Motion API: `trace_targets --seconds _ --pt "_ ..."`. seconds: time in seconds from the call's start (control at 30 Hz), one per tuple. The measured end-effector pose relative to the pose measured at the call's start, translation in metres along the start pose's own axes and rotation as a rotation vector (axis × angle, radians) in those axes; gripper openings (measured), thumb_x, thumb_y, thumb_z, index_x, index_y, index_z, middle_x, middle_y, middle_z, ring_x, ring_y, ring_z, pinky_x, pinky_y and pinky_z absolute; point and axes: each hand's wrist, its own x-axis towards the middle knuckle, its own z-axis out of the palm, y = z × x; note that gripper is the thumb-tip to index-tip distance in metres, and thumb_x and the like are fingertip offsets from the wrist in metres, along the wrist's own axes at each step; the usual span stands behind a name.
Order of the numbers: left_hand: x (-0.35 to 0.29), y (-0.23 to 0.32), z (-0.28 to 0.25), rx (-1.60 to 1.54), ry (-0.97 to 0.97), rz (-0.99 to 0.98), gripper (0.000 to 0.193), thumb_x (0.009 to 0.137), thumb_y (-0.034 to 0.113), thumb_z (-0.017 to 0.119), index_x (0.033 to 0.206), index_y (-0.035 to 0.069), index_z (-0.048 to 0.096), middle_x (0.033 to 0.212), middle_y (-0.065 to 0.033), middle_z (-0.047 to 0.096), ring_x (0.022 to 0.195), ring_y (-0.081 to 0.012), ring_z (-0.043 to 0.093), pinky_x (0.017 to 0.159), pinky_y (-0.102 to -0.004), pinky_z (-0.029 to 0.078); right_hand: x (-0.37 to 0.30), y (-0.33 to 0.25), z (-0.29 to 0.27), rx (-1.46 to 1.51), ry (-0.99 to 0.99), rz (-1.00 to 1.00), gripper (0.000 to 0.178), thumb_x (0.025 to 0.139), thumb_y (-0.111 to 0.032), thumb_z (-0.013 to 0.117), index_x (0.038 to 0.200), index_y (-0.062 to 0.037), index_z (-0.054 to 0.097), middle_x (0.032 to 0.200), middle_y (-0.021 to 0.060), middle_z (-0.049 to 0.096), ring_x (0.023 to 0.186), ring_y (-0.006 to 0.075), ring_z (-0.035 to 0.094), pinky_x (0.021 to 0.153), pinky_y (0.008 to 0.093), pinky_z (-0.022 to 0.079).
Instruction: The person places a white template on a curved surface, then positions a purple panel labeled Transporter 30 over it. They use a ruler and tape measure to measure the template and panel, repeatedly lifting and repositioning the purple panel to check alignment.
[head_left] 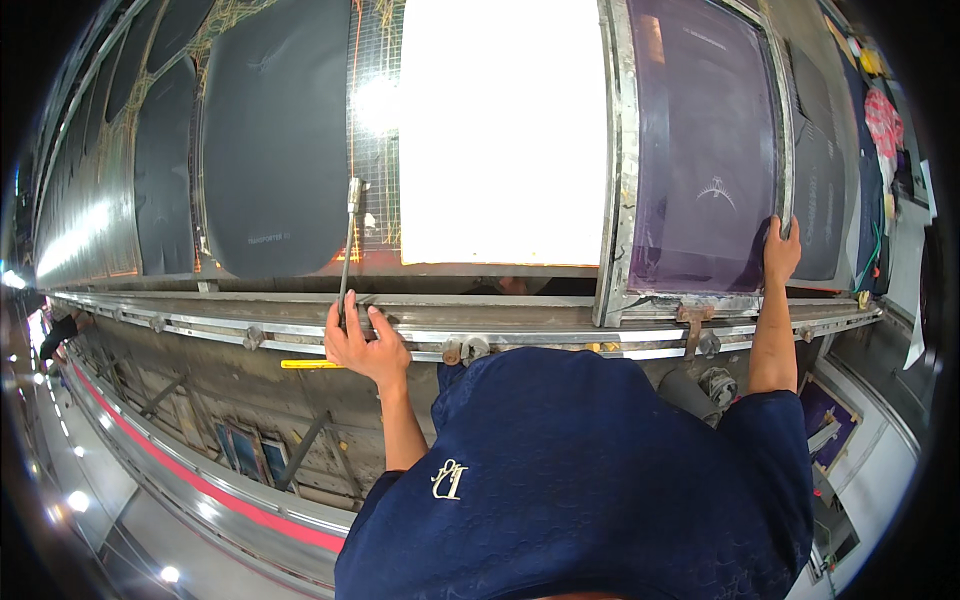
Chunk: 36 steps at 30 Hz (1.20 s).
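Note:
My left hand (368, 345) is at the near edge of the long table, fingers curled round the lower end of a thin metal rod (347, 252). The rod slants up over the table and ends in a short silvery cylindrical head. A yellow stick (308, 364) pokes out to the left beside this hand; whether I hold it too, I cannot tell. At right, my right hand (783, 250) grips the near right side of a metal screen-printing frame (622, 165). Its purple mesh (700, 140) carries a pale emblem. The thumb is partly hidden.
A bright white panel (503, 130) lies left of the frame. Dark rounded sheets (275, 140) cover the table farther left, and another dark sheet (815, 170) lies right of the frame. Metal rails (540, 332) run along the near edge. A grey bucket (688, 395) stands below.

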Motion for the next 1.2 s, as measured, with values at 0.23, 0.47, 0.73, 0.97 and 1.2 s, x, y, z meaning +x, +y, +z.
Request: trace_targets --seconds 0.23,0.47,0.73,0.97,1.2 --pt "0.000 0.000 0.000 0.020 0.006 0.012 0.037 0.087 0.017 0.070 0.124 0.018 0.073 0.126 -0.0092 0.063 0.113 -0.0306 0.058 0.098 -0.0477 0.037 -0.002 -0.005 0.000 -0.036 0.004 0.029 0.064 0.094 -0.052 0.063 0.141 -0.0090 0.060 0.123 0.0262 0.069 0.119 0.0460 0.062 0.100 0.0506 0.048" --pt "-0.001 -0.002 0.000 0.017 -0.013 0.007 0.035 0.091 0.020 0.070 0.125 0.017 0.074 0.127 -0.0099 0.063 0.116 -0.0308 0.058 0.099 -0.0503 0.037 -0.003 -0.004 0.000 -0.037 0.000 0.038 0.063 0.093 -0.054 0.063 0.142 -0.0145 0.060 0.121 0.0254 0.070 0.115 0.0462 0.064 0.097 0.0515 0.050" --pt "-0.002 -0.003 0.001 0.020 0.007 0.016 0.033 0.090 0.019 0.070 0.123 0.018 0.075 0.126 -0.0097 0.063 0.116 -0.0311 0.058 0.099 -0.0500 0.037 -0.002 -0.001 0.002 -0.022 0.003 0.037 0.063 0.094 -0.055 0.062 0.143 -0.0157 0.059 0.121 0.0238 0.070 0.115 0.0446 0.065 0.098 0.0514 0.050" --pt "-0.001 -0.002 0.002 0.011 0.008 0.008 0.032 0.090 0.019 0.071 0.121 0.018 0.076 0.127 -0.0097 0.063 0.117 -0.0306 0.057 0.100 -0.0498 0.036 0.001 0.002 0.003 -0.057 -0.016 0.046 0.064 0.094 -0.055 0.062 0.144 -0.0154 0.058 0.121 0.0237 0.070 0.116 0.0439 0.065 0.098 0.0515 0.050" --pt "-0.002 0.001 -0.001 0.013 -0.010 -0.010 0.032 0.090 0.018 0.071 0.122 0.018 0.076 0.127 -0.0097 0.062 0.116 -0.0303 0.057 0.100 -0.0502 0.036 0.001 0.004 0.004 -0.070 -0.005 0.049 0.065 0.094 -0.056 0.061 0.145 -0.0160 0.058 0.121 0.0240 0.070 0.116 0.0439 0.065 0.098 0.0519 0.050"
